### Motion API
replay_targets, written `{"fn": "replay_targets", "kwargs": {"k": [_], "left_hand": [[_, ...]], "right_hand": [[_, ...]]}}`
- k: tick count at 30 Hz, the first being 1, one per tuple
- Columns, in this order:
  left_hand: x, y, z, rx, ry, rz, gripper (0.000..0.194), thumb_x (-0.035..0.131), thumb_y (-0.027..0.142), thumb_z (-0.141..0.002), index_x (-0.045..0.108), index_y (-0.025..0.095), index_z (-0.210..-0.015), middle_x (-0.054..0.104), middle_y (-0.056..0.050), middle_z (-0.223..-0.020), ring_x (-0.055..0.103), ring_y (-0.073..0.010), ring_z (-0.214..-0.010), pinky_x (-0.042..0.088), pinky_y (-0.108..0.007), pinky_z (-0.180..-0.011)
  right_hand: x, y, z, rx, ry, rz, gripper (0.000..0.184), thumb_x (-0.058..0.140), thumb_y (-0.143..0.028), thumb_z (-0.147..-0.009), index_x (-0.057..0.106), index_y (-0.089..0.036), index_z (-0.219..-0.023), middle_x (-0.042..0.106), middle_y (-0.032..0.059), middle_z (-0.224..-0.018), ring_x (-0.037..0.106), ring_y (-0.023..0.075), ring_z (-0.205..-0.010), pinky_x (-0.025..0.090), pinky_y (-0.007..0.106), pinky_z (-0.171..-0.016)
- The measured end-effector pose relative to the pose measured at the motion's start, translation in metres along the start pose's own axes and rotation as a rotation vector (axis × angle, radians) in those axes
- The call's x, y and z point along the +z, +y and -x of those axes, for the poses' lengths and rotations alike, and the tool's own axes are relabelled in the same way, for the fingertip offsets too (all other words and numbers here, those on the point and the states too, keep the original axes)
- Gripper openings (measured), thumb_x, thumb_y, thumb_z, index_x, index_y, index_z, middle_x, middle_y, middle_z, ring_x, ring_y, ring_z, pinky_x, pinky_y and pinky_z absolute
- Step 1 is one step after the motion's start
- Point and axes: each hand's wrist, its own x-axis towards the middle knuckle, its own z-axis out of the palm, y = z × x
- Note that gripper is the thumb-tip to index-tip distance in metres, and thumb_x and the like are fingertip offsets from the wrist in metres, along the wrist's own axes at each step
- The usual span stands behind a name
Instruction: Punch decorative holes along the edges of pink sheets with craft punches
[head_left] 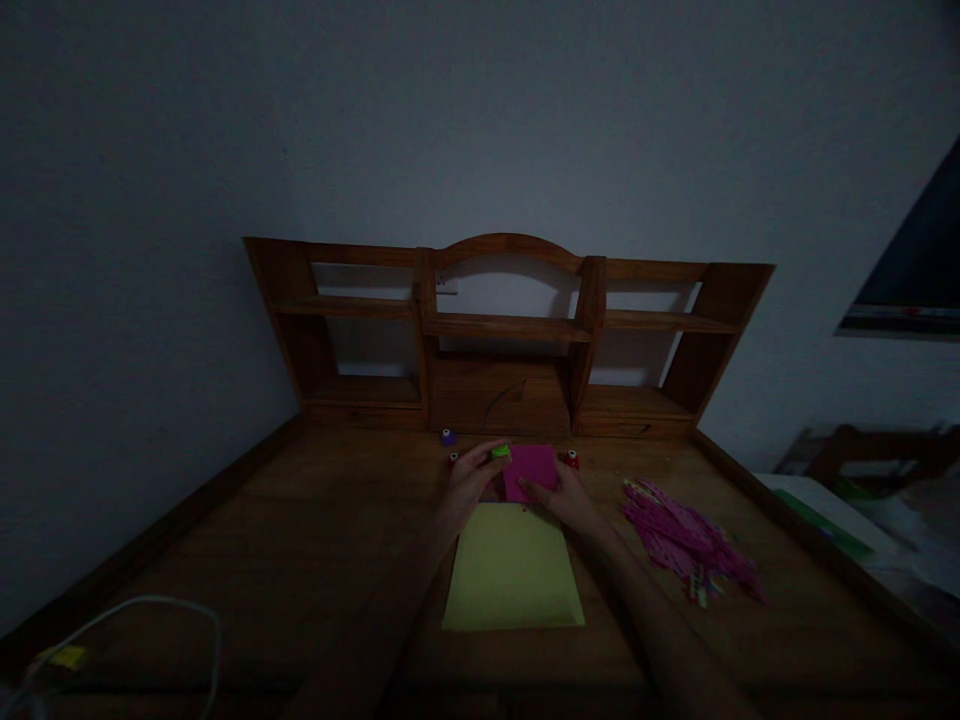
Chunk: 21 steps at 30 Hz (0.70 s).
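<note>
My left hand (471, 474) is closed around a small bright green craft punch (500, 452), which sits at the upper left edge of a pink sheet of paper (535, 468). Fingers of my right hand (564, 496) pinch that sheet from the right, with the thumb lying on its front. Just below both hands a pale yellow sheet (514, 570) lies flat on the wooden desk (322, 540). Small punch-like pieces stand around the hands: a purple one (448, 437), a red one (572, 459) at the right, and another red one (453, 459) partly hidden by my left hand.
A loose pile of pink strips (682, 535) lies on the right. Behind the desk rises a wooden shelf unit (510, 325) against the wall. A white cable (172, 602) and a yellow object (66, 657) are at the lower left. A chair (877, 450) stands right.
</note>
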Motion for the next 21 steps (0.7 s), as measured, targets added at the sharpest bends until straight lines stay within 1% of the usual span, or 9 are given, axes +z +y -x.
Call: {"fn": "replay_targets", "kwargs": {"k": [3,7,9,15,21], "left_hand": [[-0.001,-0.002,0.0,-0.009,-0.002,-0.063,0.046,0.083,0.026,-0.065,0.071,0.016,-0.108,0.07,-0.012,-0.111,0.066,-0.0233,-0.097,0.049,-0.036,-0.091],[-0.002,-0.002,0.0,-0.024,-0.037,-0.092,0.045,0.083,0.027,-0.065,0.071,0.017,-0.107,0.069,-0.013,-0.113,0.066,-0.0232,-0.095,0.05,-0.036,-0.087],[-0.002,-0.001,0.0,-0.032,-0.05,-0.103,0.045,0.083,0.027,-0.065,0.071,0.017,-0.107,0.069,-0.013,-0.114,0.066,-0.0231,-0.096,0.05,-0.036,-0.087],[0.001,0.004,0.002,-0.023,-0.065,-0.137,0.043,0.083,0.027,-0.065,0.071,0.017,-0.104,0.07,-0.012,-0.109,0.066,-0.0216,-0.093,0.05,-0.035,-0.087],[0.005,0.009,0.006,-0.001,-0.057,-0.161,0.039,0.084,0.026,-0.063,0.072,0.016,-0.099,0.07,-0.012,-0.108,0.065,-0.0219,-0.095,0.05,-0.032,-0.085]], "right_hand": [[0.0,-0.003,0.001,0.011,0.028,0.01,0.043,0.063,-0.053,-0.079,0.07,-0.013,-0.095,0.072,0.0082,-0.084,0.063,0.0209,-0.07,0.051,0.031,-0.064],[-0.001,-0.003,-0.001,-0.002,0.067,0.029,0.041,0.063,-0.052,-0.079,0.072,-0.015,-0.091,0.071,0.0073,-0.077,0.06,0.0205,-0.066,0.048,0.029,-0.059],[-0.002,-0.001,-0.002,-0.021,0.067,0.028,0.039,0.063,-0.051,-0.079,0.072,-0.015,-0.092,0.071,0.0074,-0.078,0.06,0.0205,-0.068,0.048,0.028,-0.059],[-0.003,0.008,-0.004,-0.055,0.034,0.061,0.04,0.058,-0.049,-0.084,0.071,-0.013,-0.093,0.07,0.0066,-0.079,0.058,0.0182,-0.067,0.046,0.027,-0.06],[-0.002,0.009,-0.003,-0.063,0.016,0.052,0.04,0.057,-0.048,-0.086,0.071,-0.013,-0.099,0.072,0.0077,-0.086,0.061,0.0194,-0.071,0.048,0.028,-0.064]]}}
